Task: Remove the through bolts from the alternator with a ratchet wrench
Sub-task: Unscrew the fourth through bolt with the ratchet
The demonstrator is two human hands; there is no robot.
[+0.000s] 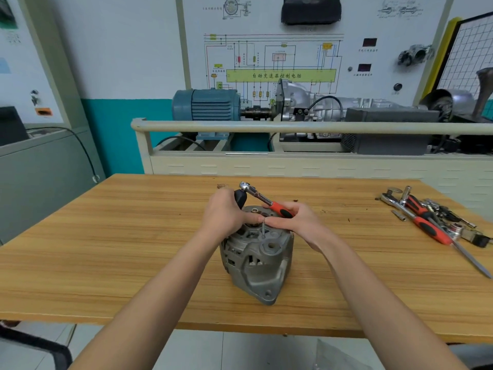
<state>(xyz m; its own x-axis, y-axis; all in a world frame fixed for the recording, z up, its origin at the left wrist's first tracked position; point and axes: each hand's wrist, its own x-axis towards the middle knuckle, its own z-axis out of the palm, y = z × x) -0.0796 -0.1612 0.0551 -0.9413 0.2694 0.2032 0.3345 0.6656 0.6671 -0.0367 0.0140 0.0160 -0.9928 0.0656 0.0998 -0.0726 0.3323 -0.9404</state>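
The alternator (256,259) is stood near the middle of the worktop (106,249). A through bolt (263,230), raised from its top, is pinched by the right hand (298,222), in whose grip the ratchet wrench (262,199) is also held. The housing's top is held by the left hand (226,214). Loose tools (432,222) are piled by the far right edge.

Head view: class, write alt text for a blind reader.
Two hands meet over a grey alternator on a wooden table; the right hand holds a ratchet and a through bolt sticks up. More tools lie at right.
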